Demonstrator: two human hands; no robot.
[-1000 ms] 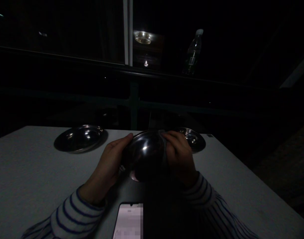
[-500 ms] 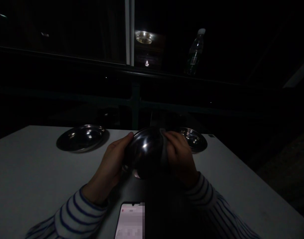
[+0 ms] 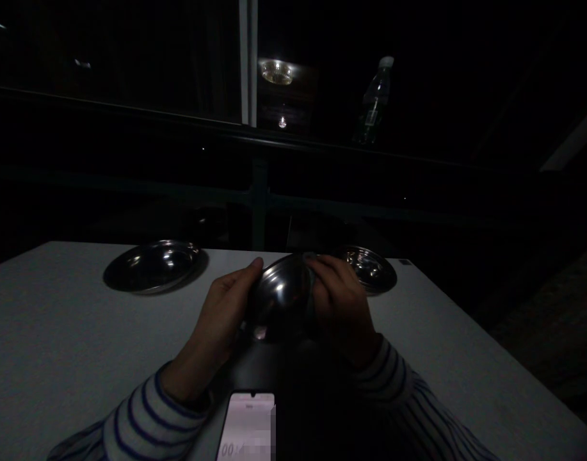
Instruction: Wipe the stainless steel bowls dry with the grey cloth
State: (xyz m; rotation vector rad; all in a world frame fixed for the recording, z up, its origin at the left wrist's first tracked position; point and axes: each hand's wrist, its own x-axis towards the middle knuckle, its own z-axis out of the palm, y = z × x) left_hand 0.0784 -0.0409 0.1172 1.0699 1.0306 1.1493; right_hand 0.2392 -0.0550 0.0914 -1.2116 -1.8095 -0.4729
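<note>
A shiny steel bowl [image 3: 280, 298] is held tilted above the table, its rounded outside towards me. My left hand [image 3: 219, 317] grips its left rim, thumb on top and the other fingers hidden behind. On the right side, my right hand [image 3: 345, 304] presses a thin greyish cloth [image 3: 309, 255] to the bowl with bent fingers. Most of the cloth is covered by that hand and lost in shadow. A wide steel dish [image 3: 153, 269] lies on the left of the table, and another steel dish [image 3: 377, 272] sits behind my right hand, partly covered.
The white table [image 3: 82, 358] is dimly lit. A phone [image 3: 248, 422] with a lit screen lies near me, below the bowl. Past the far edge are a dark window with a pale frame [image 3: 248, 64] and a clear plastic bottle [image 3: 376, 99].
My right hand has shifted slightly left along the bowl with the cloth, less of which now shows. The bowl has turned a little in my left hand.
</note>
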